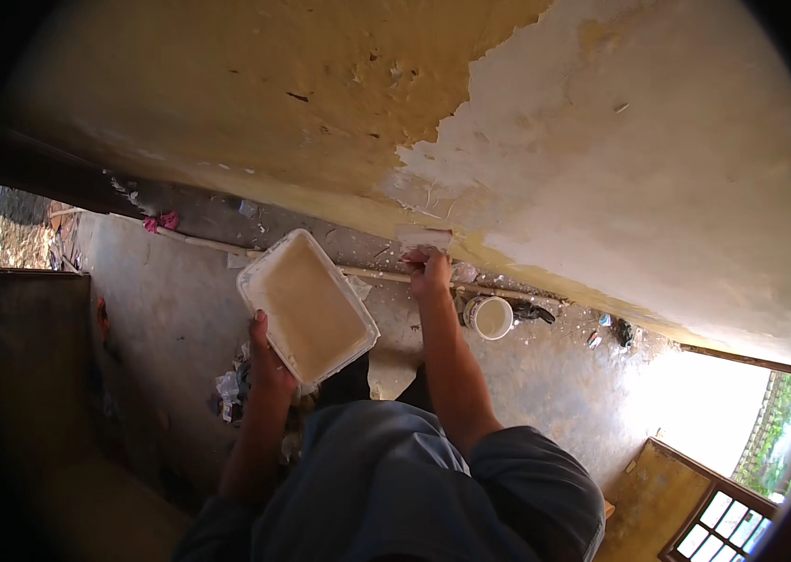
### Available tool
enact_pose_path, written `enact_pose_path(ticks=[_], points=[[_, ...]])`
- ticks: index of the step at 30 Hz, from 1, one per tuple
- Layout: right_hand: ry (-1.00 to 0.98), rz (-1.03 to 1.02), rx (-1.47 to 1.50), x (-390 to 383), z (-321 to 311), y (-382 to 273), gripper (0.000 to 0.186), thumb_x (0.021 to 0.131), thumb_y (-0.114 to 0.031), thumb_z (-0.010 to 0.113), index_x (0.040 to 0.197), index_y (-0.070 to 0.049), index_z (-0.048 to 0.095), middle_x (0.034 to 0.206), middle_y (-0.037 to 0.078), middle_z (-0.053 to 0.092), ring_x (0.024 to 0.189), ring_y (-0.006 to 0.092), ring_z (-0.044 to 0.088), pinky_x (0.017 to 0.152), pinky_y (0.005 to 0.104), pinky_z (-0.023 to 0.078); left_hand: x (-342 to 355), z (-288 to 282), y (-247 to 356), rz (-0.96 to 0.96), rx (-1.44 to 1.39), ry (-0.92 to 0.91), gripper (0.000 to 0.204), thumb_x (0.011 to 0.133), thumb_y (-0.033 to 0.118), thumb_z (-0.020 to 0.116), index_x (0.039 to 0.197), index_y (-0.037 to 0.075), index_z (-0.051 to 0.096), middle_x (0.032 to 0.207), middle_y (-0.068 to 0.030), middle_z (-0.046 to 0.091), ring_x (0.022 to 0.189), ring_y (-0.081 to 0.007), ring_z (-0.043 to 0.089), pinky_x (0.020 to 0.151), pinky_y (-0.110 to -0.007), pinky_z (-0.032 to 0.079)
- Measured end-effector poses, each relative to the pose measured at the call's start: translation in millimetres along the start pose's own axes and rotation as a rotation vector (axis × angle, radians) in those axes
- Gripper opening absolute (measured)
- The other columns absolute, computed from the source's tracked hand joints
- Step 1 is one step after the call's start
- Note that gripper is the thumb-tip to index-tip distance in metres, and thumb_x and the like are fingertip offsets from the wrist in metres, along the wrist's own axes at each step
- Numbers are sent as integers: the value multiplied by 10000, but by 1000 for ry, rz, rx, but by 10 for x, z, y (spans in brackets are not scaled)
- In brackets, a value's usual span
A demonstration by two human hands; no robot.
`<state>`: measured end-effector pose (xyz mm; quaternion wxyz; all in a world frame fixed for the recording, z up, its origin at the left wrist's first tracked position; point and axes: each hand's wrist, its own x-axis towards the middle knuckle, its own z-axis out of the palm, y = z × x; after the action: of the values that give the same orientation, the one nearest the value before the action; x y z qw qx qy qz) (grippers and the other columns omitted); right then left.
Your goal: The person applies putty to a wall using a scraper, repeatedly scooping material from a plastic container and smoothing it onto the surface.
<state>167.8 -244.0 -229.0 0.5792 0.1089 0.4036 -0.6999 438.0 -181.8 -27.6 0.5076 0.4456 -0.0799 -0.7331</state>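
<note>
My left hand grips the near left rim of a rectangular white tub, thumb over the edge. The tub is tilted toward me, and a pale beige film coats its inside. My right hand is closed around a flat, broad-bladed scraper, its handle hidden by the fingers. The blade is just beside the lower wall; whether it touches cannot be told. Yellow, flaking paint covers the wall's left part, and a whitish smoothed layer covers the right.
A round white bucket stands on the floor right of my right forearm. A long pale pole lies along the wall's foot among paint flakes. Crumpled litter lies left of me, a pink cloth at far left. A barred window shows lower right.
</note>
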Motion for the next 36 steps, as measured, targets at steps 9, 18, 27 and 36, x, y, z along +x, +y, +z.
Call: enact_pose_path(ticks=[9,18,27,36], points=[[-69,-189,46,-934,1448,-999,82,803,-34,472,757,-7,533,707,117,567,718,266,595,754,444,548,-32,7,-53,-23,13,-22,665,895,448,535,1403,64,345,1349,-133,469,1226,-308,483,1005,-455,428],[84,14,-69,-29,119,31,98,779,-21,478,867,-49,512,694,88,519,612,217,533,603,412,518,-16,63,-48,-31,14,-7,674,886,463,534,1403,72,347,1349,-133,466,1221,-314,483,1001,-466,427],[-252,-165,124,-669,989,-812,102,823,-27,501,895,-6,571,812,117,612,785,251,608,728,428,529,14,-34,-57,-36,1,-9,711,861,468,577,1404,71,347,1346,-131,469,1219,-312,486,997,-467,430],[2,-101,93,323,-818,-477,190,810,46,507,985,-25,526,745,83,533,680,204,539,695,415,527,53,29,-74,-37,25,-68,686,875,456,571,1401,76,350,1343,-124,472,1218,-302,488,1005,-460,425]])
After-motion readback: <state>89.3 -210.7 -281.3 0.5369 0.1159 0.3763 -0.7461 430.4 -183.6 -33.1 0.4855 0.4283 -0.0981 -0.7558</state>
